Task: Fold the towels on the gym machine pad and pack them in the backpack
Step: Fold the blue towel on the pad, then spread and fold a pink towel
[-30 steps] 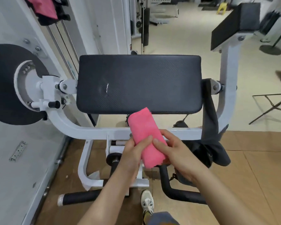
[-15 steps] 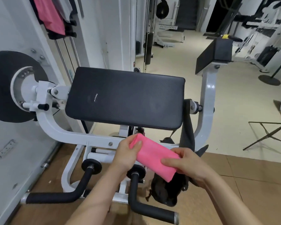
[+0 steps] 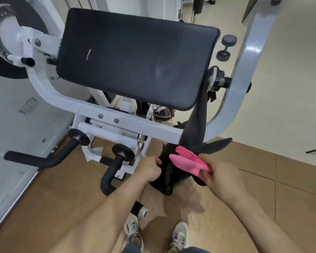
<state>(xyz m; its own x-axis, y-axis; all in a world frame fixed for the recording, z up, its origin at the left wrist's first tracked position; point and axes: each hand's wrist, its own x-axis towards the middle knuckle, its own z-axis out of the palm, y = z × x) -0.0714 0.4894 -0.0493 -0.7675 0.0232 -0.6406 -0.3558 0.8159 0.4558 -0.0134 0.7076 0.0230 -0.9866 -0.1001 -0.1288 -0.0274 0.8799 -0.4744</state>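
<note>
A folded pink towel (image 3: 187,161) is pinched at its near end by my right hand (image 3: 221,172). Its far end points into the top of a black backpack (image 3: 167,177) that hangs by a dark strap from the machine's right side. My left hand (image 3: 150,168) grips the backpack's left edge at the opening. The black machine pad (image 3: 135,59) above lies bare, with no towel on it.
The white machine frame (image 3: 117,123) runs under the pad, with two black handles (image 3: 44,159) sticking out low on the left. Small dumbbells (image 3: 226,47) lie on the floor at the right. My shoes (image 3: 179,236) stand on the brown floor below.
Both hands moved down and right from in front of the pad to the hanging backpack. My left hand let go of the towel and took the bag's edge; the camera tilted downward.
</note>
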